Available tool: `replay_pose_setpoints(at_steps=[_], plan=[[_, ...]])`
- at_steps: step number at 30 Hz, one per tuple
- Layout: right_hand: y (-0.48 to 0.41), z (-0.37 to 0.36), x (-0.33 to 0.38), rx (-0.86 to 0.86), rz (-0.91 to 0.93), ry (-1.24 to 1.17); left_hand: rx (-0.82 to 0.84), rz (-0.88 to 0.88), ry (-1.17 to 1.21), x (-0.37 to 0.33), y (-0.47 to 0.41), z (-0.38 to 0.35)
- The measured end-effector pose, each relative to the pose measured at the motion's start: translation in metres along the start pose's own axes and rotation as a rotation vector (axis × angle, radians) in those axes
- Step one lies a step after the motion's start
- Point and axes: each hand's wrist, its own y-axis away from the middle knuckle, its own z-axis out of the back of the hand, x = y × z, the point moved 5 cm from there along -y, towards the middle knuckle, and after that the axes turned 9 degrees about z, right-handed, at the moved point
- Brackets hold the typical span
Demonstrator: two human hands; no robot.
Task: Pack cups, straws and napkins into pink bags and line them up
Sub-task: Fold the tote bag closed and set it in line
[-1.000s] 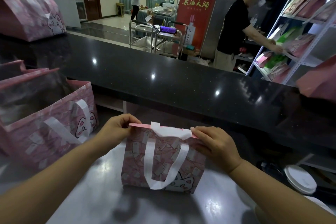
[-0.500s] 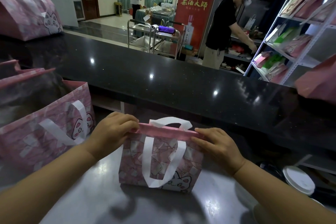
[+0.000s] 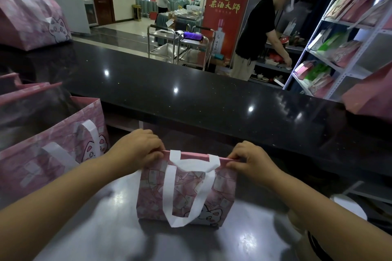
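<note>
Grey counter (image 3: 89, 231) bears our pink bag (image 3: 222, 188), top edge running from left hand (image 3: 137, 150) to right hand (image 3: 252, 161) (we pinch each end), other bags (image 3: 53, 154) beyond the left one.

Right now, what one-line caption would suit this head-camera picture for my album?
Left hand and right hand pinch the closed top edge of a small pink cat-print bag standing on the grey counter.
</note>
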Motion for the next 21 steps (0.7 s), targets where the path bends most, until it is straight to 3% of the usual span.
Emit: replay_pose_setpoints(at_steps=[7, 11, 16, 21], plan=[[-0.009, -0.002, -0.004, 0.115, -0.082, -0.12, 0.226, 0.032, -0.081, 0.003, -0.005, -0.008], [-0.011, 0.007, 0.003, 0.248, 0.004, 0.059, 0.287, 0.049, -0.091, 0.005, -0.005, -0.001], [-0.023, 0.029, 0.034, 0.017, 0.076, 0.051, 0.094, 0.015, 0.002, -0.018, -0.012, 0.021], [-0.029, -0.01, 0.073, 0.064, 0.21, 0.221, 0.072, -0.094, -0.127, -0.064, -0.02, -0.004]])
